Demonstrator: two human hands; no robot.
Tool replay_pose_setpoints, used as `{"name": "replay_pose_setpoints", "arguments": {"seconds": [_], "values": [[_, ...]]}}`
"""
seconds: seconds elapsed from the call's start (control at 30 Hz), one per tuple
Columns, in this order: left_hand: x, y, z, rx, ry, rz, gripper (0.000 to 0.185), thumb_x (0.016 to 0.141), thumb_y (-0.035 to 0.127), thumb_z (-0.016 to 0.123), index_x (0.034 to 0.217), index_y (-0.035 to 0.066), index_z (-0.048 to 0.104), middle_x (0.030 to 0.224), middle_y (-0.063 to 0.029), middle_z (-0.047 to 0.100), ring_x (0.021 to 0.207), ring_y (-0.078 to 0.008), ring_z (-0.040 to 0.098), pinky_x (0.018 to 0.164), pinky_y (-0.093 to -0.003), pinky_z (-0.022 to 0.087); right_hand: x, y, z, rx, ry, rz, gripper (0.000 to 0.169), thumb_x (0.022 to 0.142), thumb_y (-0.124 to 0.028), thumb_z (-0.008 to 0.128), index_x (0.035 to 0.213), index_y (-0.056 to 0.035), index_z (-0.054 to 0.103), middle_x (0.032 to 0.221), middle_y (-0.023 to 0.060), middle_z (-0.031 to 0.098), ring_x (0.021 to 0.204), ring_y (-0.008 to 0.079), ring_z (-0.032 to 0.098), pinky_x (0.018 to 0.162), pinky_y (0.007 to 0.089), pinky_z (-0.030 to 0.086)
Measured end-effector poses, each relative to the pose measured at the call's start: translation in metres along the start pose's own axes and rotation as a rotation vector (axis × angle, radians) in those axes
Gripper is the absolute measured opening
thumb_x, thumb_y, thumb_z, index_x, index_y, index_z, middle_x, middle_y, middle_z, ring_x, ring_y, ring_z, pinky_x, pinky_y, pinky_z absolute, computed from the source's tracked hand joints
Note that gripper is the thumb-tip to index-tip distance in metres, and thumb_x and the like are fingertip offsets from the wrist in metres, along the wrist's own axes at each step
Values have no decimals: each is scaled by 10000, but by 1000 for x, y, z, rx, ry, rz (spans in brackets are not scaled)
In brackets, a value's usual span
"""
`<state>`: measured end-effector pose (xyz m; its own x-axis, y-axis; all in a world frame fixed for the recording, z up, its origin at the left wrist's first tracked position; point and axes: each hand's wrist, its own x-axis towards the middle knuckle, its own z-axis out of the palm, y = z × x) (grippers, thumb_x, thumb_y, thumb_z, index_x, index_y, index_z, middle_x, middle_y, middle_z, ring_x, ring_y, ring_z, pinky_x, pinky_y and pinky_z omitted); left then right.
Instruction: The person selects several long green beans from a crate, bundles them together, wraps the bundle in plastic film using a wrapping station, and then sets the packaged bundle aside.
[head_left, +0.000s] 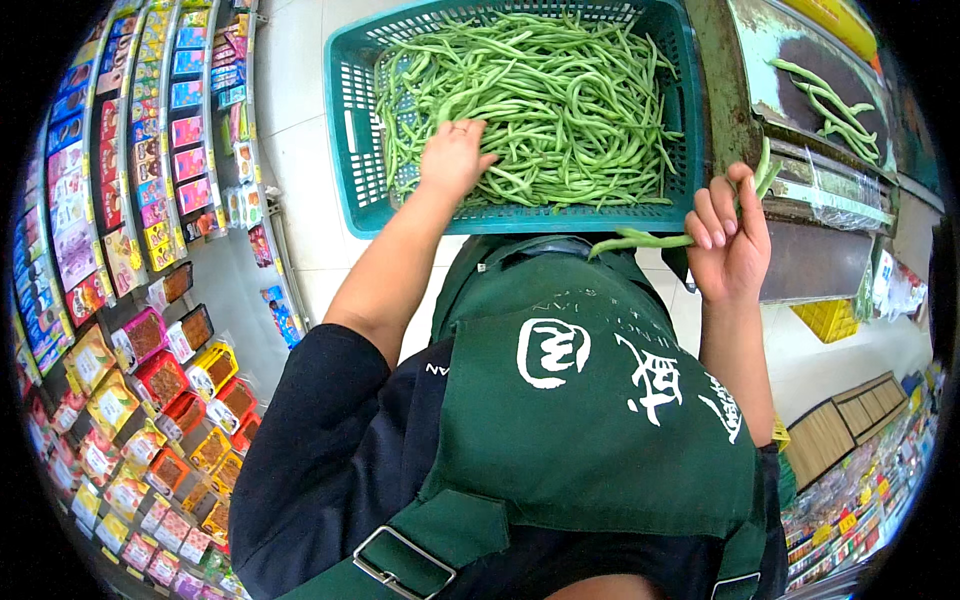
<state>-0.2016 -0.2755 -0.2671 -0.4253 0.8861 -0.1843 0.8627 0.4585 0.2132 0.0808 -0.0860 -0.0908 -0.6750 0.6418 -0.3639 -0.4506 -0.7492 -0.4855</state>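
Note:
A green plastic crate (525, 223) before me holds a heap of green beans (555, 112). Over the heap's left part reaches my left hand (455, 157), its fingertips at a bean; whether they grip it, I cannot tell. To the right of the crate, raised, is my right hand (727, 232), closed around a few green beans (645, 240) that stick out on both sides of the fingers. Several more beans (836, 109) lie on a dark round patch of the worn metal surface at the upper right.
Shelves of packaged snacks (161, 375) line the left side. A worn metal stand (810, 255) is close on the right, with clear plastic film (840, 195) hanging at its edge. Below it sits a yellow crate (825, 321). More packaged goods (862, 517) fill the lower right.

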Motion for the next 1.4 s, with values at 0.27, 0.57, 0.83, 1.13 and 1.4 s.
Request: {"name": "replay_pose_setpoints", "arguments": {"seconds": [0.27,0.57,0.83,1.13,1.4], "values": [[0,-51,-3,64,-210,-44,287,850,326,691,937,55,657,996,-148,656,974,-328,645,813,-451,542,-5,-9,-8,-3,27,-33,185,1061,-209,418,1016,-64,525,620,-31,320,526,80,316,466,231,318],[13,-16,-36,-1028,-144,-226,252,934,273,668,928,23,705,913,-60,716,753,-179,622,681,-335,493,-5,7,-1,-185,23,84,351,1066,-286,420,1196,11,553,572,-40,309,520,101,364,498,269,391],[13,-5,-69,-1192,18,-441,230,915,246,712,961,21,723,753,33,645,620,-44,461,557,-219,373,5,17,16,-223,-13,110,426,1070,-368,386,1166,16,546,657,8,418,624,145,467,605,312,468],[26,-55,-74,-679,324,-486,332,918,395,671,983,76,739,682,-68,642,595,-180,557,592,-321,457,4,19,15,-204,-2,150,447,1071,-397,367,1154,3,550,658,10,411,587,131,440,535,281,422],[24,-61,-90,-550,496,-424,354,942,427,643,1032,102,747,667,-43,633,607,-168,571,589,-335,460,4,20,19,-230,30,135,433,1069,-406,369,1146,-23,555,659,1,395,563,116,411,500,263,379]]}}
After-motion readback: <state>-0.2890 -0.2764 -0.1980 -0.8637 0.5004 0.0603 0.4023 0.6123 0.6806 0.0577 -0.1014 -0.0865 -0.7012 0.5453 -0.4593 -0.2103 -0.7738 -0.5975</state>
